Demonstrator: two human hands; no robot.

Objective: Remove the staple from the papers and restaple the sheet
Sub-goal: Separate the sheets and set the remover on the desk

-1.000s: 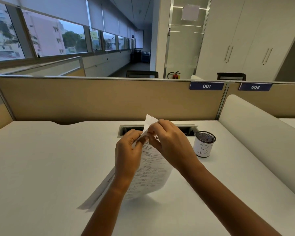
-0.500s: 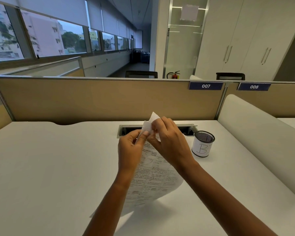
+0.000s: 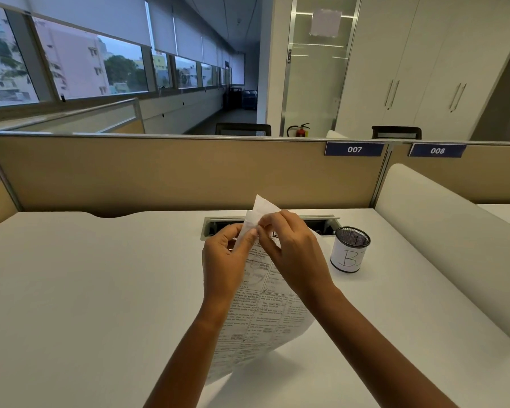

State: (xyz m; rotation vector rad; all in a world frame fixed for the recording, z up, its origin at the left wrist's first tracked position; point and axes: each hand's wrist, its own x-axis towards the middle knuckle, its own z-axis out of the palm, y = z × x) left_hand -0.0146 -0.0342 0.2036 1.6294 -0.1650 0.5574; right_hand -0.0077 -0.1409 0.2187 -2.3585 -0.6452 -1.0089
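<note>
Printed papers [image 3: 265, 316] hang in the air above the white desk [image 3: 100, 290], held by their top corner. My left hand [image 3: 224, 260] pinches that corner from the left, thumb and forefinger on the sheet. My right hand [image 3: 295, 251] pinches the same corner from the right, fingertips meeting the left thumb. The corner is folded up and back, showing its blank white underside. The staple itself is too small to make out. No stapler is in view.
A black mesh pen cup [image 3: 349, 249] with a white label marked "B" stands to the right of my hands. A cable slot [image 3: 218, 225] is cut into the desk behind them. A tan partition [image 3: 174, 172] closes the back, a white divider [image 3: 442, 237] the right.
The papers have been lifted off the desk and swung to hang more under my hands. Both hands rose slightly and stay pinched on the top corner.
</note>
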